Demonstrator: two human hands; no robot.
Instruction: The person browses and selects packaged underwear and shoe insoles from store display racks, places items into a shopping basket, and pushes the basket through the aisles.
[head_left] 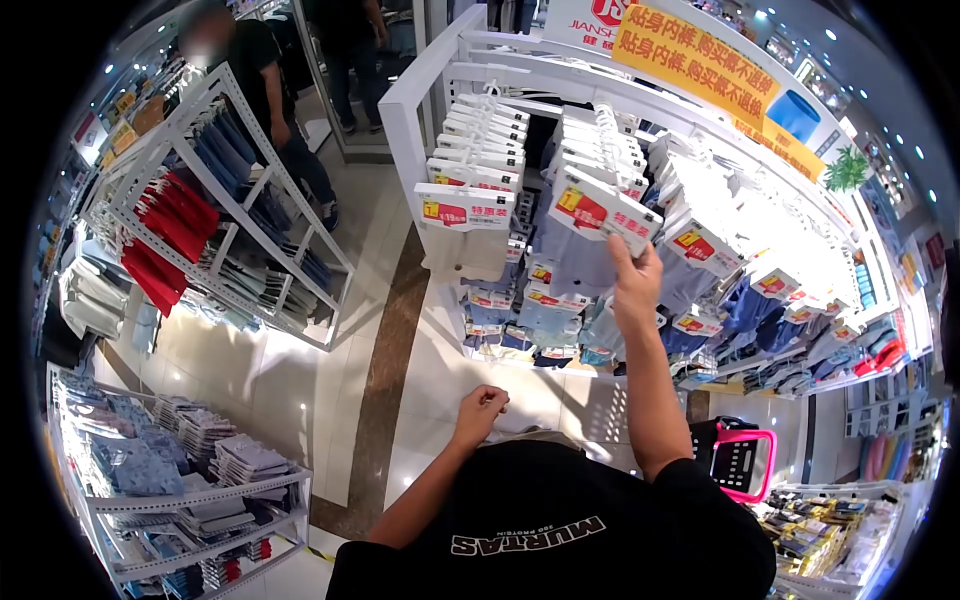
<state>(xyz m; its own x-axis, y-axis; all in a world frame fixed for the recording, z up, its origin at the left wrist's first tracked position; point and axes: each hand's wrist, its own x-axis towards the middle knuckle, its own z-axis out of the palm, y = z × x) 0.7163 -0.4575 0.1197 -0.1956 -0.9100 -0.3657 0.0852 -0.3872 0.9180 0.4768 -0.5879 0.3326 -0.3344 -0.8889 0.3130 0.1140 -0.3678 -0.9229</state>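
Currently, I watch from a distance as the right grip (638, 278) pinches the lower edge of a white card (600, 213) between thumb and fingers. The card, marked in red and yellow, tilts down to the right at the front of a row on a white rack (402, 125), with pale blue-grey cloth (568, 252) hanging beneath it. To its left, a second card (468, 207) fronts a neighboring row, above beige cloth (465, 252).

Lower down, the left grip (482, 412) curls its fingers inward over the tiled floor (425, 455), well apart from the rack; I cannot tell how tightly it closes. A black basket with a pink handle (769, 462) sits at right, near the right arm. Across the aisle, I see red garments (172, 215) on another rack, a person (255, 85) in dark clothing standing beyond, and a yellow sign (697, 65) topping the white rack.
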